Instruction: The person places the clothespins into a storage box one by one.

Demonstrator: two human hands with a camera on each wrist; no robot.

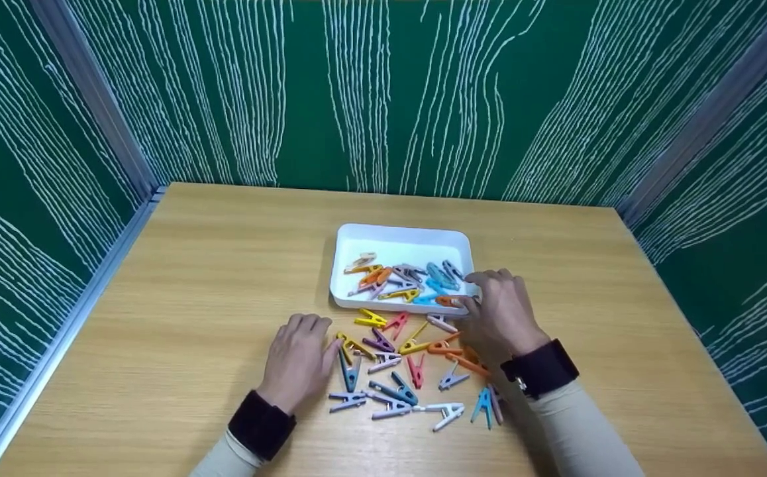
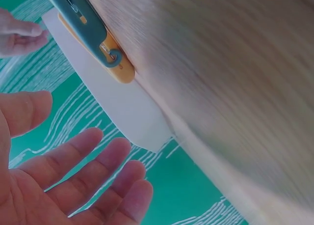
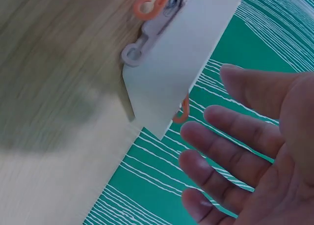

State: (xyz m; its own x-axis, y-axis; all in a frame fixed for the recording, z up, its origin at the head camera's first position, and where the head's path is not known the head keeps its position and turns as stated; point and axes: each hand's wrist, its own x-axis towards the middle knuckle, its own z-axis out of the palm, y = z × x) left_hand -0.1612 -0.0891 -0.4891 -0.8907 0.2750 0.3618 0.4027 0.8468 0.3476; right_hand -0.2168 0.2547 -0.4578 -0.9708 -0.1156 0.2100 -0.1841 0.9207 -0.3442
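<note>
My left hand (image 1: 299, 361) hovers at the left side of a loose spread of clothespins on the table, its thumb near a yellow clothespin (image 1: 355, 346). In the left wrist view its fingers (image 2: 91, 178) are spread and relaxed around nothing. At the right front corner of a white tray (image 1: 400, 236), my right hand (image 1: 504, 315) hangs over the rim. An orange clothespin (image 1: 448, 301) lies inside the tray by its fingertips. The right wrist view shows relaxed, slightly bent fingers (image 3: 235, 146) with an empty palm and an orange clothespin end (image 3: 182, 109) poking above the rim.
Several clothespins, such as a light blue one (image 1: 438, 286), lie in the tray's front half. Before the tray more are scattered, among them a purple one (image 1: 379, 341), a red one (image 1: 415, 371) and a teal one (image 1: 400, 392). Green patterned panels (image 1: 416, 99) stand around the wooden table (image 1: 238, 245).
</note>
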